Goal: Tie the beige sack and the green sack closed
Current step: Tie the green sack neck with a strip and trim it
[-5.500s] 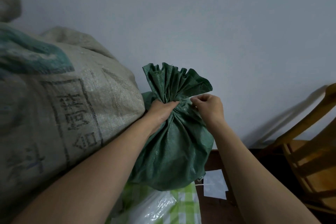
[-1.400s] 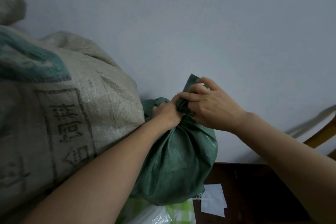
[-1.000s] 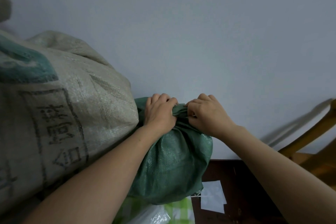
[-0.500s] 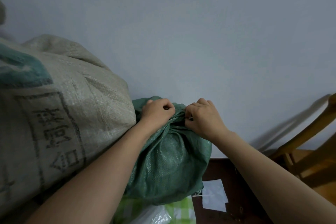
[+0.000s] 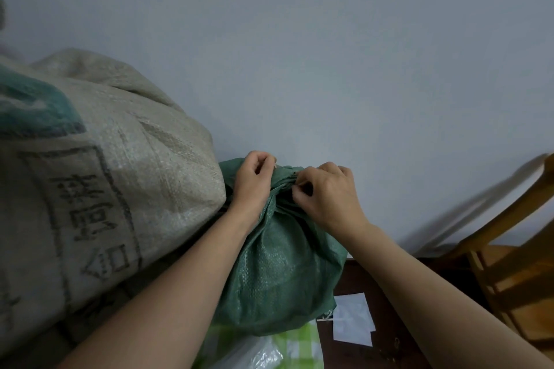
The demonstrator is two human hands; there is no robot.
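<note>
The green sack [image 5: 281, 272], woven and bulging, stands against the grey wall in the middle. Its neck is gathered tight between my two hands and its frilled top is folded down out of sight. My left hand [image 5: 253, 181] is curled at the left of the neck, pinching a thin pale string end. My right hand [image 5: 328, 196] grips the twisted neck from the right, fingers curled in. The large beige sack [image 5: 99, 186] with dark printed characters and a teal patch fills the left and leans on the green one.
A yellow wooden chair [image 5: 515, 255] stands at the right. White paper pieces [image 5: 352, 323] lie on the dark brown floor below the sack. A green checked cloth and clear plastic [image 5: 263, 350] sit under the green sack.
The green sack's frilled top, upright earlier, has been pushed down and bunched. Both hands have closed on the neck and my left now pulls a string end leftward.
</note>
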